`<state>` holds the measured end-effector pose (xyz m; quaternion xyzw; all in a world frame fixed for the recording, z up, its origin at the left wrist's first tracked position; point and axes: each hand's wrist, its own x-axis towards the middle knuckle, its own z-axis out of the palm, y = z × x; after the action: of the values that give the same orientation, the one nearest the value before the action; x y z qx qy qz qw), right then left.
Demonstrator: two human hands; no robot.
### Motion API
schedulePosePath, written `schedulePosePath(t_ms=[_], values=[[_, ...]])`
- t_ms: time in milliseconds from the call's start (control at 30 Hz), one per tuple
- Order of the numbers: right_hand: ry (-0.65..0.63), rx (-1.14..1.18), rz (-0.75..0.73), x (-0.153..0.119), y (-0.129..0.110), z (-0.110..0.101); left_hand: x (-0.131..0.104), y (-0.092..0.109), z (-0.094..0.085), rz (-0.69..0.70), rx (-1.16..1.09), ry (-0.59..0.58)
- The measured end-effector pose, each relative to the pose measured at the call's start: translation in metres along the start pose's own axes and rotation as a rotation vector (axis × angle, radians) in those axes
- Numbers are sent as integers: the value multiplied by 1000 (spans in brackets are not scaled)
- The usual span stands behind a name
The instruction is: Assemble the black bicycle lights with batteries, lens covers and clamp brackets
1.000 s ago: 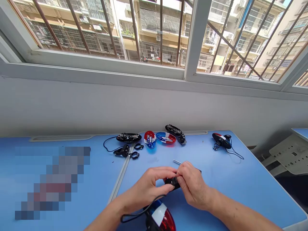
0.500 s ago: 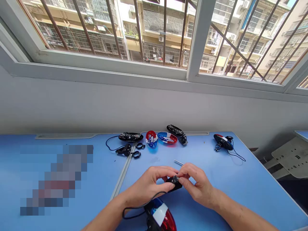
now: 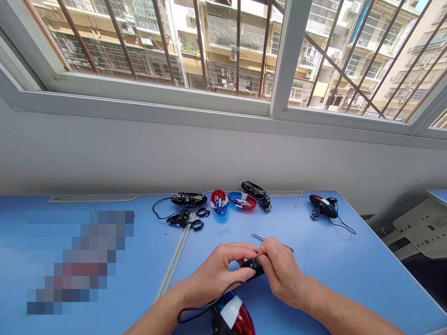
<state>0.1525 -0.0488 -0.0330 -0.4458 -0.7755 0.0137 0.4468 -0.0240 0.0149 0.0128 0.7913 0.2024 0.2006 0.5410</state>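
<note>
Between thumb and fingers, my left hand (image 3: 223, 267) grips a small black switch unit (image 3: 254, 266) with a cable (image 3: 199, 308) leading from it. My right hand (image 3: 282, 274) pinches at the unit's right end; its fingertips cover whatever is there. Close below my left hand lies an oval red, white and blue bicycle siren light (image 3: 234, 312), partly cut off by the frame. A thin screwdriver (image 3: 259, 236) lies on the table just behind my right hand, which hides its middle.
On the blue table (image 3: 349, 279), towards the wall, lie black oval housings (image 3: 189, 199), coloured light covers (image 3: 220, 203), ring clamps (image 3: 196, 224) and a wired black switch (image 3: 180, 217). Another siren light (image 3: 324, 206) sits at the right. A blurred-out patch (image 3: 87, 260) covers something left.
My right hand has turned, its fingers closing further over the black unit's right end. More of the screwdriver shows behind it. My left hand keeps its grip almost unmoved.
</note>
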Motion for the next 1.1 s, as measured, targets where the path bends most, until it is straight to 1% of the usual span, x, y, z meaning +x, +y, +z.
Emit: schedulePosePath(t_ms=[167, 267, 367, 433, 500, 600, 700, 867, 1000, 1100], values=[[12, 3, 26, -1, 1, 3, 0, 3, 1, 5, 35, 10], [-3, 64, 83, -1, 4, 3, 2, -3, -1, -52, -4, 15], [-42, 126, 107, -1, 6, -1, 5, -15, -3, -182, -160, 43], [-51, 157, 69, -1, 6, -4, 6, -22, -5, -252, -302, 66], [-68, 169, 23, -2, 5, -7, 7, -26, -7, -288, -387, 74], [-114, 146, -11, -3, 4, -8, 6, -26, -8, -300, -443, 30], [-138, 126, -48, -4, 5, -7, 7, -25, -9, -315, -441, -17], [-118, 147, -82, -4, 5, -2, 7, -31, -13, -326, -429, -65], [-101, 157, -85, -6, 1, -1, 5, -30, -16, -312, -465, -85], [-135, 161, -71, -7, -1, -2, 5, -29, -19, -304, -476, -64]])
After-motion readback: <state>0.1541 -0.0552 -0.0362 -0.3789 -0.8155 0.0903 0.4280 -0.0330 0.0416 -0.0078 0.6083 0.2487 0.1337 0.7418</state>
